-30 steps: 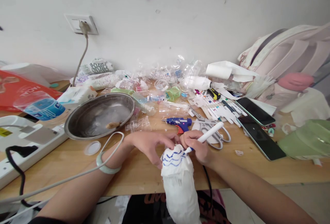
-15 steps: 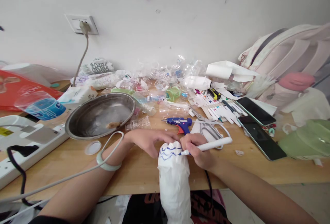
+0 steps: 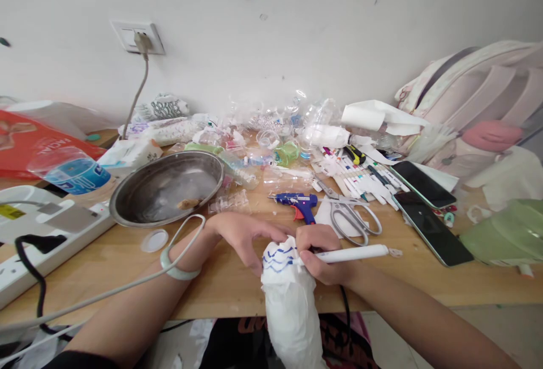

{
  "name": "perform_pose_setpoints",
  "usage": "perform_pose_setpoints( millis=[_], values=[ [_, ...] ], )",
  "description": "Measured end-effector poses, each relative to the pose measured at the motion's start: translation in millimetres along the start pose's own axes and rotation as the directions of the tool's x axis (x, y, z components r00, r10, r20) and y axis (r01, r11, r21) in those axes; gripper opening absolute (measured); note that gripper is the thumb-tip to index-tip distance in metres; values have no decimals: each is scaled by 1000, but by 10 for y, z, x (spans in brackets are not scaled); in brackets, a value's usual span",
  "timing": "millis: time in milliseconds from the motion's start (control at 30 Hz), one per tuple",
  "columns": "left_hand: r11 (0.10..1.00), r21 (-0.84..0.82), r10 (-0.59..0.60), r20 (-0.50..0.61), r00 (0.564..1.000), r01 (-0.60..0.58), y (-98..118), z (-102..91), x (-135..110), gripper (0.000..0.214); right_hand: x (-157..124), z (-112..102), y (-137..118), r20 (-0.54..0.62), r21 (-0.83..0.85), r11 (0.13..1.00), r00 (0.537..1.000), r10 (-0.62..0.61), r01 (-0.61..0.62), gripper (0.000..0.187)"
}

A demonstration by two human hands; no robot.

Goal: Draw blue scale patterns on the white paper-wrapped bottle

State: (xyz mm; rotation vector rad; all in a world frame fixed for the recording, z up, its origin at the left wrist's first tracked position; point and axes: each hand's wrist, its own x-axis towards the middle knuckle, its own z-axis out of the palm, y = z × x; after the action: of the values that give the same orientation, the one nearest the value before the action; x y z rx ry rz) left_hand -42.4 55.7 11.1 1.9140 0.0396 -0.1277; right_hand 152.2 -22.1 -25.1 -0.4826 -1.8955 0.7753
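Note:
A white paper-covered, bottle-like form [image 3: 291, 307] stretches from the table edge down toward my lap, its far end marked with wavy blue lines. Thumb and fingers of my left hand [image 3: 250, 239] close around that far end from the left. My right hand [image 3: 320, 253] grips a white marker pen [image 3: 356, 253] whose tip meets the form near the right end of the lines; the fingers partly hide the tip. Just beyond my hands lies a blue hot glue gun [image 3: 299, 204], and to its right are grey-handled scissors [image 3: 350, 219].
A metal basin [image 3: 167, 222] stands at the left, near a white power strip [image 3: 55, 244]. Several markers [image 3: 352, 179], two phones [image 3: 432, 227] and a green container [image 3: 504, 233] lie to the right. Clear plastic bottles line the wall. A white cable crosses my left forearm.
The marker has swung from slanting upward to nearly level as my right hand turned. The lowest wavy line reaches farther right. The paper form has tilted slightly.

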Motion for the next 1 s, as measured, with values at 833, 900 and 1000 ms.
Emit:
perform_pose_setpoints(
  millis=[833, 900, 1000],
  values=[
    [990, -123, -83, -101, 991, 70, -46, 76, 69, 49, -35, -8, 114, 147, 27, 997, 986, -73, 70, 30],
    [990, -127, -76, -112, 991, 62, -51, 76, 69, 48, -28, -20, 105, 159, 49, 997, 985, -59, 52, 31],
    [988, -138, -81, -98, 992, 67, -50, 71, 67, 48, -6, -35, 76, 169, 81, 997, 985, -32, 18, 31]
  ],
)
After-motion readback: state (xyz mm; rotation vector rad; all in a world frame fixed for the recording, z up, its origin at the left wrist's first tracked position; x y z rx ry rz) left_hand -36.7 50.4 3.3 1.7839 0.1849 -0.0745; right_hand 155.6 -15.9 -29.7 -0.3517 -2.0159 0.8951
